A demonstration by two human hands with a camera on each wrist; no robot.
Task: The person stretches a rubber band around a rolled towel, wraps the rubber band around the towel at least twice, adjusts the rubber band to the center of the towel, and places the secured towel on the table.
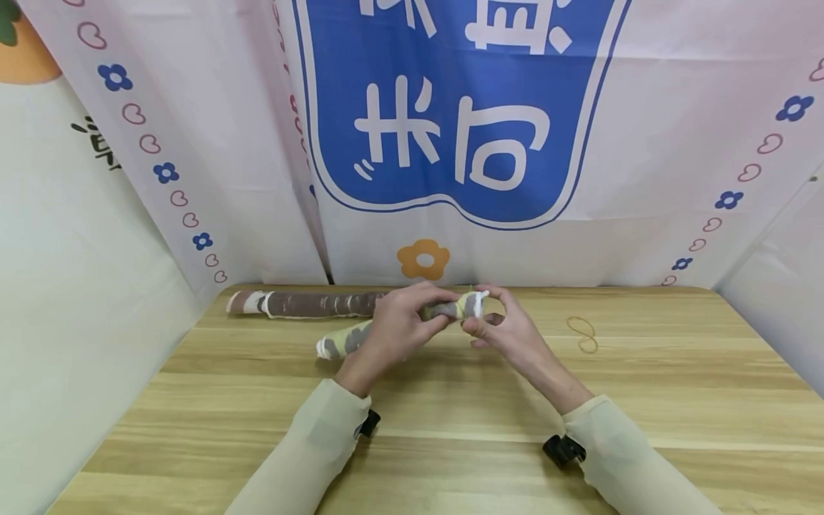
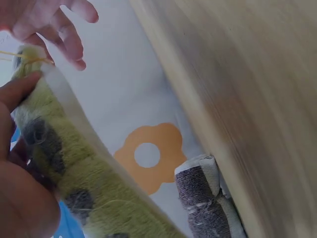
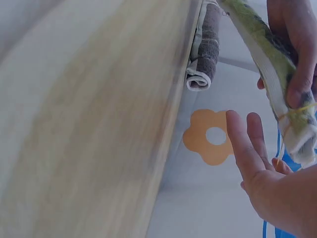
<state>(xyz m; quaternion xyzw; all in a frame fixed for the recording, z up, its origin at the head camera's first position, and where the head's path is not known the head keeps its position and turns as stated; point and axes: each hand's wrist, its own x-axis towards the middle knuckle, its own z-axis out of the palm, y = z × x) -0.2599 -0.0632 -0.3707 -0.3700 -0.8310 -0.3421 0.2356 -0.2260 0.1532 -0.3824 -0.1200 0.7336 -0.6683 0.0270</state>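
Note:
A rolled green-and-grey towel (image 1: 344,342) slants up from the table, and my left hand (image 1: 405,318) grips it near its upper end. A yellow rubber band (image 2: 42,60) goes around the towel close to that white-edged end. My right hand (image 1: 508,332) is at the same end, its thumb and a finger hooked in the band and drawing a strand away from the towel. In the right wrist view, two other fingers (image 3: 245,146) of this hand stretch out free. Part of the band is hidden behind the hand.
A rolled brown towel (image 1: 315,305) with a pale end lies along the table's back edge, left of my hands. Another yellow rubber band (image 1: 582,335), twisted into a figure eight, lies on the wooden table (image 1: 463,458) to the right. Behind hangs a printed curtain (image 1: 367,247).

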